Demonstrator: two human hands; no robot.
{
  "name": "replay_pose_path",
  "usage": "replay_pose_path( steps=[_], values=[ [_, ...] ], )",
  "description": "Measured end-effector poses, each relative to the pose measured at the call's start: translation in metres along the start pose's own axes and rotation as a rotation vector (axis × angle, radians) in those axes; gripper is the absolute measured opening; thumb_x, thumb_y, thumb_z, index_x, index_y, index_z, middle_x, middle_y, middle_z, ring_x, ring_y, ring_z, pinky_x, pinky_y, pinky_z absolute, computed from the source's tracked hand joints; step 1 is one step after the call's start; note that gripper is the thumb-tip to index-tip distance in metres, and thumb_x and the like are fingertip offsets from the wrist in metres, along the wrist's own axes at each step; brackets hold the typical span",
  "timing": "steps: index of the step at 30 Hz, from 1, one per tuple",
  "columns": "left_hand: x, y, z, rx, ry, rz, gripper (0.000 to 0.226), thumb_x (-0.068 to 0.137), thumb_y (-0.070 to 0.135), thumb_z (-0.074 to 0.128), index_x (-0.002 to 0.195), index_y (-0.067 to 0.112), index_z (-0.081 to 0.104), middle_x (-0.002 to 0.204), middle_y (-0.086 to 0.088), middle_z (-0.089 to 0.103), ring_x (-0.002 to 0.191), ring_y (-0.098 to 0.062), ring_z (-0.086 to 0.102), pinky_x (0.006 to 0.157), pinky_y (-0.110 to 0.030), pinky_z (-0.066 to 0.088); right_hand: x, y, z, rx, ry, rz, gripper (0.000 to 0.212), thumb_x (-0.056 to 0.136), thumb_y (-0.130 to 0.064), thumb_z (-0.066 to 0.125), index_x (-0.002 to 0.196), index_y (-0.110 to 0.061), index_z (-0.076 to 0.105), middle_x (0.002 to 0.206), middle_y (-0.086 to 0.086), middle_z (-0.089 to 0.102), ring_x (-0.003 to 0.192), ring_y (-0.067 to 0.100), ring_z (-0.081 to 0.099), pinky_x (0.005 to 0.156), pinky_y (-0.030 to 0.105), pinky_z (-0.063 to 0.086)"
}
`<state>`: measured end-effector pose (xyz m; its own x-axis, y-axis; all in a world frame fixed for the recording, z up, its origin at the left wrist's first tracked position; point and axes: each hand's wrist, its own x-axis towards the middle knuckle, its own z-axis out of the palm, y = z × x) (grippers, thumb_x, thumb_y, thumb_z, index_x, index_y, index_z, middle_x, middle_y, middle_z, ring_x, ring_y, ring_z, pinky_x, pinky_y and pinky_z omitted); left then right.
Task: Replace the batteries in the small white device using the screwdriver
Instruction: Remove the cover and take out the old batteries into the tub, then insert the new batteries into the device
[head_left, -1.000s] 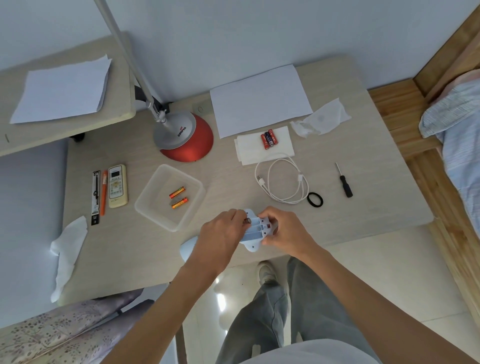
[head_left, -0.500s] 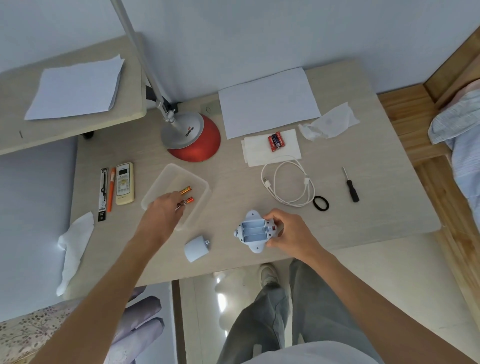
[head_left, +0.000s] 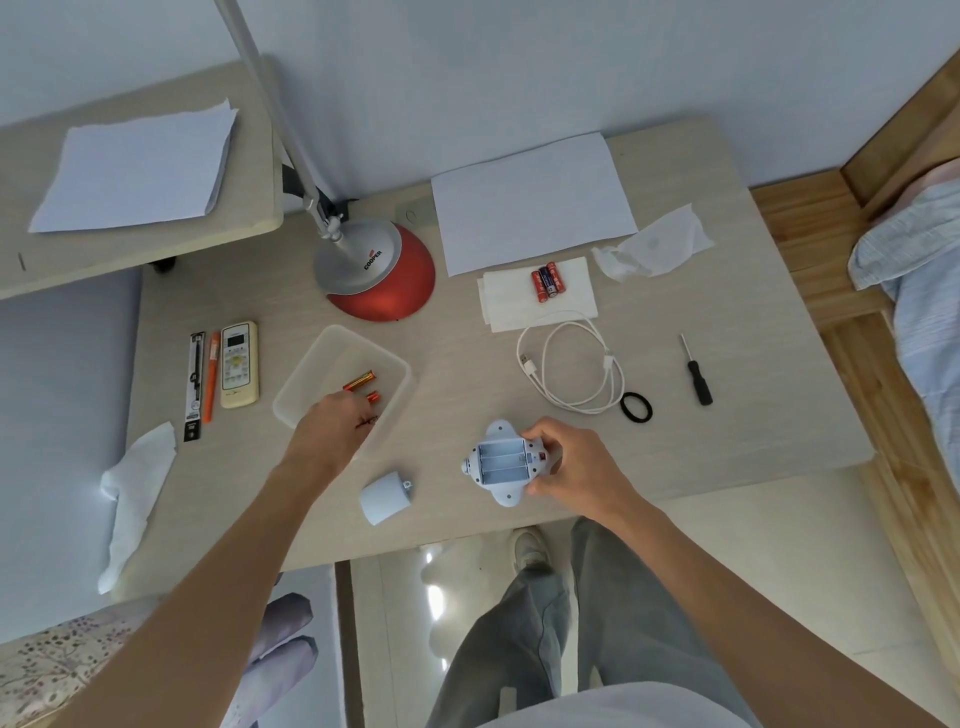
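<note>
At the left of the frame our left hand (head_left: 332, 434) reached into the clear tray (head_left: 311, 364), where orange batteries (head_left: 359, 382) lay slanting up to the right. Its fingers curled down over a small reddish thing at their tips; we could not tell whether they pinched it or merely touched it. Just right of that wrist, near the lower edge of the table (head_left: 467, 374), lay the loose battery cover (head_left: 385, 499). Right of that, at lower centre, sat the white device (head_left: 501, 462), back upward, its three battery slots open. Its long axis ran left to right across the frame, rising slightly rightward, with a red switch at the right end. Our right hand (head_left: 576, 467) clamped that end, fingers and thumb curled round it. Above, three red-and-blue batteries (head_left: 548, 281) rested on a folded tissue (head_left: 519, 306). Farther right the screwdriver (head_left: 696, 371) lay well apart from both hands, nearly upright in the frame, tip toward the top, black handle toward the bottom.
</note>
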<state>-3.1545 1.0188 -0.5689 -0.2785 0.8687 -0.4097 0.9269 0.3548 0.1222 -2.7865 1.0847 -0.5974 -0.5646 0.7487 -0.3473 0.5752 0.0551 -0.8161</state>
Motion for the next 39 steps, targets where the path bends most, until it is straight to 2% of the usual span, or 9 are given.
replay_pose_path(
  steps=[5,8,13,17,21,27,32,36,39],
  values=[
    [-0.011,0.005,-0.011,-0.055,0.064,0.022,0.007,0.097,0.021,0.077,0.096,0.015,0.081,0.089,0.0,0.069,0.083,-0.024,0.069,0.07,-0.034,0.052,-0.001,-0.001,0.0,-0.007,0.002,-0.002,0.055,0.066,-0.012,0.094,0.112,-0.024,0.067,0.095,-0.01,0.074,0.084,0.015,0.071,0.074,0.04,0.063],
    [-0.024,0.014,-0.026,-0.144,0.187,0.024,0.02,0.098,0.024,0.079,0.116,0.016,0.08,0.103,-0.002,0.071,0.091,-0.025,0.071,0.08,-0.04,0.059,-0.001,-0.002,0.0,-0.01,0.0,-0.002,0.055,0.066,-0.012,0.093,0.112,-0.023,0.067,0.095,-0.009,0.074,0.084,0.016,0.071,0.075,0.041,0.063],
    [-0.058,0.049,-0.047,-0.118,0.383,0.165,0.03,0.098,0.03,0.079,0.12,0.011,0.075,0.113,-0.005,0.068,0.105,-0.029,0.067,0.081,-0.046,0.062,0.0,-0.004,-0.001,-0.003,-0.005,0.009,0.053,0.065,-0.011,0.091,0.11,-0.023,0.067,0.094,-0.007,0.074,0.083,0.019,0.07,0.074,0.042,0.061],
    [-0.08,0.087,-0.04,-0.102,0.26,0.326,0.071,0.088,0.043,0.087,0.146,0.01,0.062,0.139,-0.009,0.059,0.128,-0.027,0.061,0.098,-0.044,0.06,0.0,-0.004,-0.002,-0.006,-0.016,0.011,0.05,0.064,-0.011,0.09,0.106,-0.026,0.066,0.091,-0.007,0.073,0.082,0.019,0.07,0.072,0.042,0.061],
    [-0.083,0.115,-0.011,-0.161,0.036,0.363,0.096,0.085,0.054,0.086,0.164,0.028,0.038,0.155,0.003,0.039,0.139,-0.015,0.047,0.104,-0.037,0.057,-0.001,-0.005,-0.003,-0.01,-0.014,0.012,0.05,0.065,-0.011,0.09,0.107,-0.025,0.067,0.092,-0.008,0.073,0.082,0.016,0.07,0.071,0.039,0.061],
    [-0.065,0.12,0.046,-0.503,-0.05,0.305,0.098,0.071,0.053,0.095,0.153,0.042,0.043,0.142,0.011,0.044,0.127,-0.01,0.05,0.103,-0.03,0.055,-0.002,-0.005,-0.003,-0.035,-0.019,0.006,0.053,0.066,-0.011,0.092,0.11,-0.025,0.067,0.093,-0.011,0.073,0.082,0.012,0.069,0.069,0.035,0.062],
    [-0.063,0.13,0.078,-0.816,-0.035,0.235,0.091,0.068,0.041,0.101,0.143,0.036,0.05,0.14,0.006,0.054,0.127,-0.014,0.055,0.099,-0.024,0.054,-0.002,-0.006,-0.003,-0.031,-0.004,-0.004,0.051,0.067,-0.012,0.094,0.109,-0.023,0.067,0.091,-0.009,0.072,0.079,0.013,0.069,0.068,0.034,0.061],
    [-0.061,0.14,0.086,-0.981,0.017,0.188,0.089,0.066,0.035,0.101,0.14,0.023,0.055,0.138,0.001,0.058,0.127,-0.024,0.059,0.094,-0.036,0.063,-0.002,-0.007,-0.004,-0.043,0.0,-0.009,0.048,0.068,-0.012,0.094,0.105,-0.024,0.066,0.09,-0.009,0.072,0.078,0.012,0.069,0.067,0.036,0.061],
    [-0.062,0.141,0.086,-1.095,-0.007,0.119,0.086,0.066,0.018,0.104,0.138,0.022,0.059,0.136,0.006,0.06,0.127,-0.018,0.059,0.092,-0.035,0.064,-0.002,-0.007,-0.004,-0.059,-0.005,-0.012,0.049,0.067,-0.013,0.094,0.106,-0.025,0.066,0.092,-0.01,0.073,0.08,0.009,0.068,0.068,0.036,0.061]
  ],
)
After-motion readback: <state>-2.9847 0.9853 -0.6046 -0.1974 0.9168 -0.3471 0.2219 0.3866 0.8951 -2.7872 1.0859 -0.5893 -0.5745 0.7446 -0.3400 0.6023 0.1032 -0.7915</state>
